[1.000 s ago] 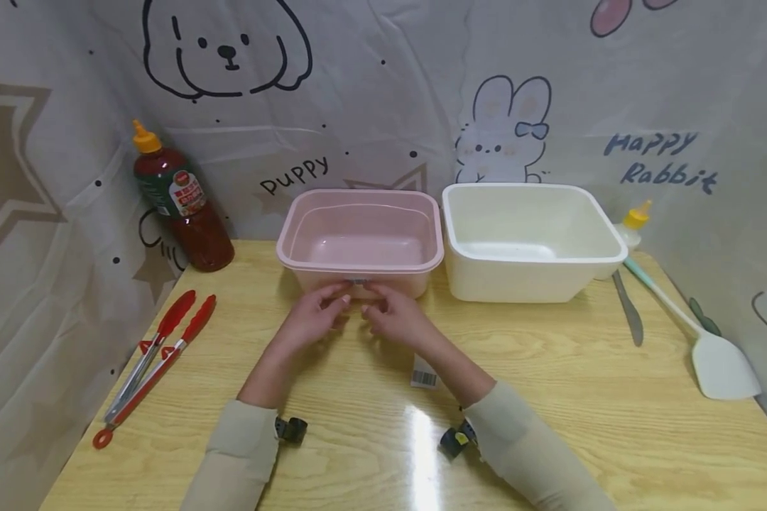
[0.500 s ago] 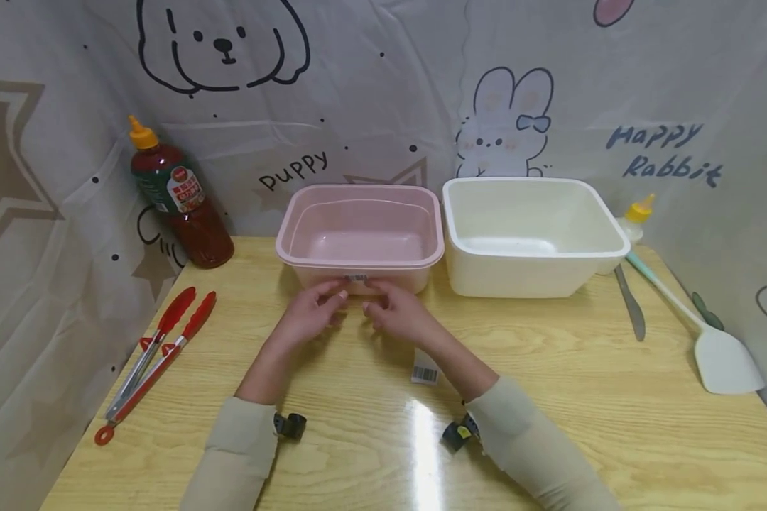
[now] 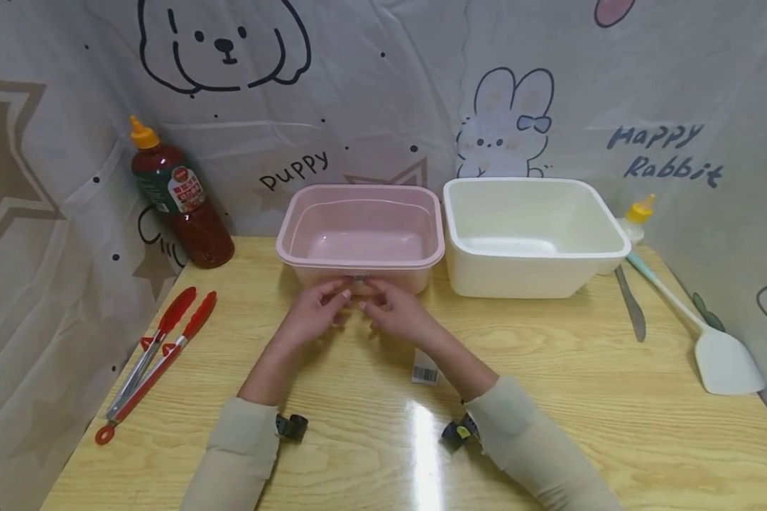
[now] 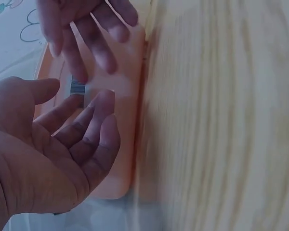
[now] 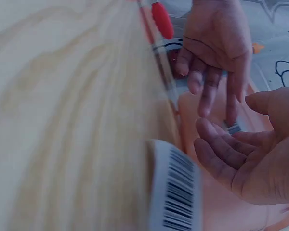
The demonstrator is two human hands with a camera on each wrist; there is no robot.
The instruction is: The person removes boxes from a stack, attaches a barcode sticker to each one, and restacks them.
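Note:
A pink plastic bin (image 3: 359, 264) stands at the back middle of the table, its inside bare. My left hand (image 3: 313, 312) and right hand (image 3: 396, 312) face each other low in front of its near wall. Their fingers are loosely bent, and the index fingertips lie right at a small barcode sticker (image 3: 358, 277) on that wall. In the left wrist view my left hand (image 4: 53, 154) shows its palm with nothing in it, the sticker partly covered by fingers. The right wrist view shows my right hand (image 5: 260, 163) likewise holding nothing.
A white bin (image 3: 518, 277) stands right of the pink one. Red-handled tongs (image 3: 147, 384) and a red sauce bottle (image 3: 182, 191) are at left. At right lie a knife (image 3: 629, 305) and spatula (image 3: 729, 362), near a yellow-capped bottle (image 3: 634, 220). A barcode tag (image 3: 425, 369) lies by my right forearm.
The head view has tipped slightly downward since a second ago. Both hands stay at the pink bin's front wall, with only small shifts of the fingers over the sticker.

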